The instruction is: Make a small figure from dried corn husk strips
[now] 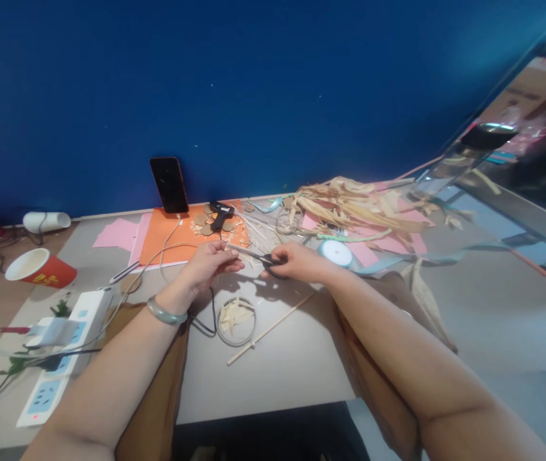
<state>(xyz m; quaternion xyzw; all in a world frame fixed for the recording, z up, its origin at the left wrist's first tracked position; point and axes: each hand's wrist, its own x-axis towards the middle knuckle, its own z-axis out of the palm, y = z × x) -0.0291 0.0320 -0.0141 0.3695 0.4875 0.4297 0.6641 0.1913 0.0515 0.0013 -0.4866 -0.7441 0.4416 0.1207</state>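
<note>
both hands mid-table: right hand grips scissors by the handles, left hand pinches a thin dry husk strip at the blades; likely light, brittle, best held near the cut.

I see a home craft corner: a small table against a blue wall, with a glue gun, orange paper and dried husks beyond my hands, a power strip left of them.

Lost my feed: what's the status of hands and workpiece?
Right hand grips black-handled scissors. Left hand pinches a thin pale strip at the blades. Round clear dish of husk scraps sits just below.
</note>
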